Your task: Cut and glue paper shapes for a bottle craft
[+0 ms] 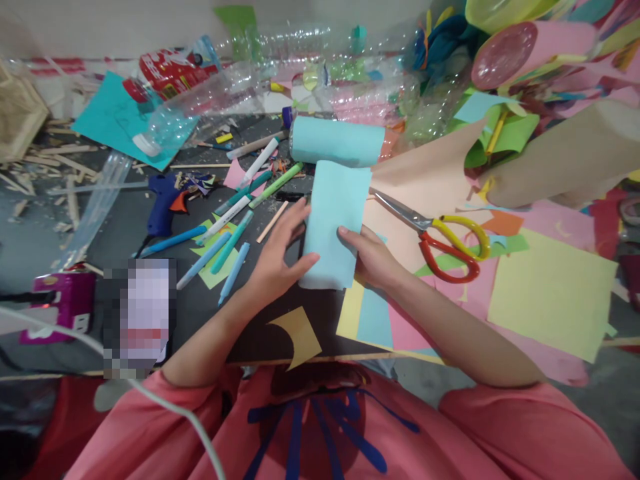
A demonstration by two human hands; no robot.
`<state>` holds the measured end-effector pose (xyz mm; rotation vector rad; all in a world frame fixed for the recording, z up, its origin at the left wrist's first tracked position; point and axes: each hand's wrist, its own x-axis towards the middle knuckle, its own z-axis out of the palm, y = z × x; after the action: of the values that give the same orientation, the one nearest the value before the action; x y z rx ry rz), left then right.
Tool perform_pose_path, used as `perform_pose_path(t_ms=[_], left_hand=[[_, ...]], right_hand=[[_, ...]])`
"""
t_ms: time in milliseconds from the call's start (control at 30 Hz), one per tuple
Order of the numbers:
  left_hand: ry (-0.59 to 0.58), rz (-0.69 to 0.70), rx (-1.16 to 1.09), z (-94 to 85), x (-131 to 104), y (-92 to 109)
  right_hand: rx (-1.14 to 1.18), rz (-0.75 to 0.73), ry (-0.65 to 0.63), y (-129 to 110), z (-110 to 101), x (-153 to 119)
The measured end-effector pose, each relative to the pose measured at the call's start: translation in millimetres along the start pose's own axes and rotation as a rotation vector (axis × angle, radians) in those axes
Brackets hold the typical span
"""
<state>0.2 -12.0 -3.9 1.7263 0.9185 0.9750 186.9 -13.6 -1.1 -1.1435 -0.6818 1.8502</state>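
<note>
A light blue sheet of paper, seemingly folded or curved, stands out over the dark table in front of me. My right hand grips its right edge, thumb on top and fingers behind. At its left edge is my left hand, fingers spread, the thumb near the paper's lower left; whether it touches is unclear. Just beyond lies a bottle wrapped in light blue paper, its purple cap to the left. Scissors with red and yellow handles rest to the right of my right hand.
Several markers and a blue glue gun lie left. A phone and purple box sit near the front edge. Clear plastic bottles line the back. Coloured paper sheets cover the right; a yellow scrap lies in front.
</note>
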Motion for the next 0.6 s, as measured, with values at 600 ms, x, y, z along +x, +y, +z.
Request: perform_pose_path(t_ms=[600], left_hand=[[0.206, -0.501, -0.357, -2.5, 11.1, 2.6]], right_hand=[[-0.266, -0.214, -0.029, -11.8, -3.3, -3.1]])
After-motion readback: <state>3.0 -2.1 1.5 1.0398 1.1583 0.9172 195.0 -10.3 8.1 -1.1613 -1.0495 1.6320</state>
